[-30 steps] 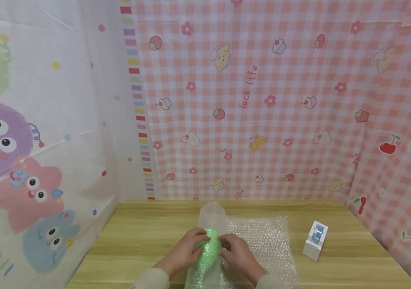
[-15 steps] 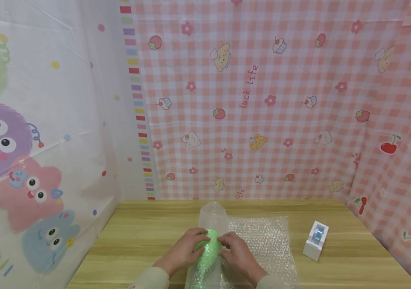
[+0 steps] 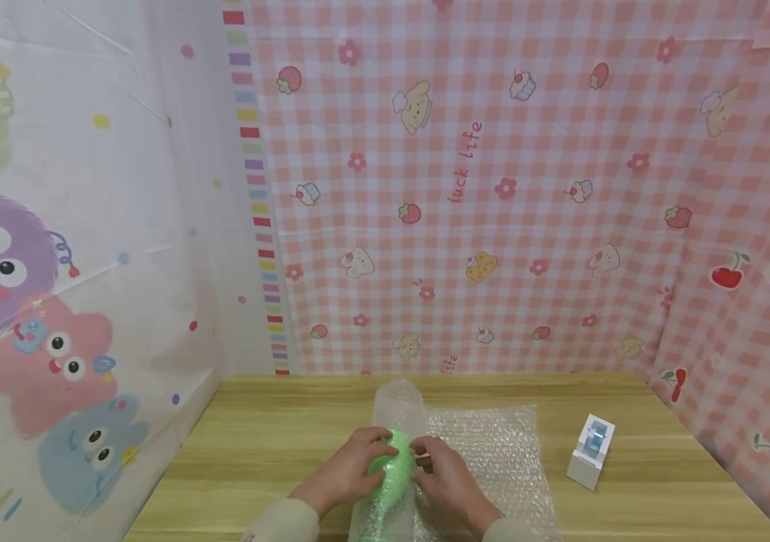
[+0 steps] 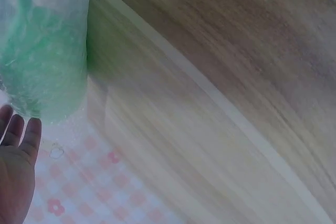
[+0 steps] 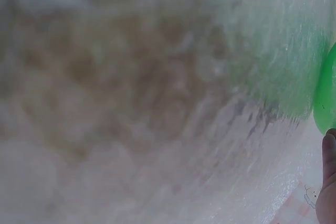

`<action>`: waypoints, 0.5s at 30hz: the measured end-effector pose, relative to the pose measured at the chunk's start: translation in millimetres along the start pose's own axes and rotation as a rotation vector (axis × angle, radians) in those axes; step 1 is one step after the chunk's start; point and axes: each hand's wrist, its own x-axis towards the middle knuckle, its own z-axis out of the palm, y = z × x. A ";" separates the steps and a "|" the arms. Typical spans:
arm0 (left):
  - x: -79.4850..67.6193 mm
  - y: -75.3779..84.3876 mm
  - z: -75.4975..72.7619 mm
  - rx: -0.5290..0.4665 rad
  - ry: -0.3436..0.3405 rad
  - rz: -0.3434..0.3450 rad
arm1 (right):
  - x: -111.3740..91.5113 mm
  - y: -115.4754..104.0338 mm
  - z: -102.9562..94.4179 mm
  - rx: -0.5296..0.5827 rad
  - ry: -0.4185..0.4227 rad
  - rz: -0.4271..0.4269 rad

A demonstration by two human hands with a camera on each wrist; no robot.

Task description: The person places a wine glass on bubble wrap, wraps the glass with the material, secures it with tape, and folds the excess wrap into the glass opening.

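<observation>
On the table, a smooth green object [image 3: 394, 485], rounded at its far end and tapering towards me, lies under clear bubble wrap [image 3: 500, 452]. The wrap is folded round it, and a flat sheet spreads out to the right. My left hand [image 3: 354, 468] grips the bundle from the left, fingers bent over its top and thumb on the near side. From the right, my right hand [image 3: 447, 476] pinches the wrap between thumb and bent fingers. In the right wrist view, wrap covers most of the picture, with a bare green edge [image 5: 325, 95] by a fingertip.
A white tape dispenser [image 3: 591, 452] with a bluish clear roll stands right of the sheet. The wooden table [image 3: 256, 421] meets a pink checked cloth [image 3: 466, 301] at the back. A white cartoon cloth [image 3: 154, 301] hangs on the left.
Both hands stay at the bundle, almost still. My left fingertips and the near part of the green bundle have shifted very slightly to the right.
</observation>
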 end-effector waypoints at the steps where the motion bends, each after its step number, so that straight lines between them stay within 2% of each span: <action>1: -0.2 0.5 0.2 -0.001 0.003 0.003 | -0.1 -0.1 0.1 -0.007 -0.004 0.002; 5: -0.7 1.7 0.6 0.004 0.015 0.008 | -0.3 -0.8 0.5 -0.049 -0.007 -0.010; 10: -0.9 0.5 0.1 -0.014 -0.004 -0.025 | 0.9 -2.2 0.4 -0.120 -0.004 -0.029; 15: 0.1 -2.7 -0.7 -0.037 -0.022 -0.051 | 1.3 -4.0 0.7 -0.094 -0.006 -0.016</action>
